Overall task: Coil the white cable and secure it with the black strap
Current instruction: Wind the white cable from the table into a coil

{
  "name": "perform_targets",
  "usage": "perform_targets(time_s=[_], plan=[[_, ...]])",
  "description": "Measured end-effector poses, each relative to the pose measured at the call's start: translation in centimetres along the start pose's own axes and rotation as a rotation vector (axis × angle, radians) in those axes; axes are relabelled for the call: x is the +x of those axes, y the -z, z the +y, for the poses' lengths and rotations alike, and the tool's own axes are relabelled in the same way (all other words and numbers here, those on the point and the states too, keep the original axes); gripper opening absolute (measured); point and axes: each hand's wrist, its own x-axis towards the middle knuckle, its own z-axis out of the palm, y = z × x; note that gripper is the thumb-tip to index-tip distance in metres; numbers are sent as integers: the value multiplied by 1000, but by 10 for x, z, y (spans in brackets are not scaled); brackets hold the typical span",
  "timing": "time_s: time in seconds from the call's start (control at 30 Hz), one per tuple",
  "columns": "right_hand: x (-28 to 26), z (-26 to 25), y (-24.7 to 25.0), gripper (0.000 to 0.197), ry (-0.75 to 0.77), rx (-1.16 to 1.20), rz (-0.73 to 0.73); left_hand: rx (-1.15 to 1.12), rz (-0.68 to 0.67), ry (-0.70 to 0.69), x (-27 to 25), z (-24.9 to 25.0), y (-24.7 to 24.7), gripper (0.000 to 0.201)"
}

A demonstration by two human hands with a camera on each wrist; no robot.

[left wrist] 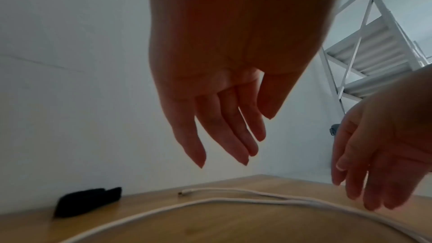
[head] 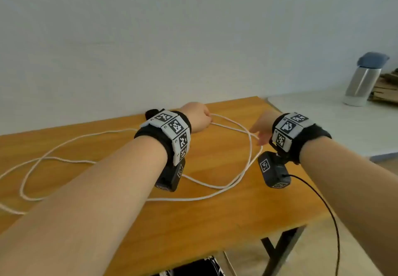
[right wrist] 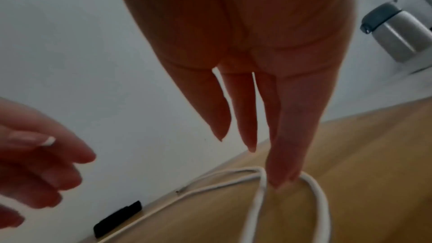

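The white cable [head: 193, 199] lies in loose loops across the wooden table [head: 215, 232]. My left hand [head: 199, 117] hovers over its far strands with fingers straight and nothing held [left wrist: 233, 136]. One cable end [left wrist: 181, 193] lies below those fingers. My right hand [head: 258, 130] reaches down with straight fingers [right wrist: 252, 136]. Its longest fingertip [right wrist: 278, 182] is at a crossing of the cable [right wrist: 321, 200], touching or just above it. The black strap [left wrist: 88, 200] lies by the wall at the table's far edge, left of both hands [right wrist: 118, 218].
A steel bottle [head: 364, 82] with a blue lid stands on a white surface [head: 344, 125] to the right of the table. A white shelf rack [left wrist: 364, 47] is beyond it. A black wire [head: 323, 202] trails from my right wrist camera off the table's right edge.
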Motion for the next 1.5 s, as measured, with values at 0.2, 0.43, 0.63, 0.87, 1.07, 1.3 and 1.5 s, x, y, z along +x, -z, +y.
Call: perform_targets(time_s=[0.2, 0.43, 0.63, 0.87, 1.07, 1.3, 1.5], plan=[[15, -3, -3, 17, -75, 386, -93, -51, -76, 8, 32, 7, -16, 30], [5, -17, -1, 19, 88, 419, 105, -4, -23, 26, 30, -4, -12, 33], [-25, -44, 14, 24, 294, 633, 366, 13, 249, 116, 10, -18, 13, 61], [-63, -81, 37, 22, 469, 767, 523, 92, 320, 122, -31, -43, 52, 70], [-87, -111, 48, 20, 573, 905, 521, -144, 365, 109, -66, -67, 65, 48], [-98, -143, 59, 16, 577, 1128, 594, -905, 236, 235, -101, -88, 70, 29], [-95, -178, 35, 16, 559, 1129, 508, -1431, 121, 165, -114, -94, 81, 41]])
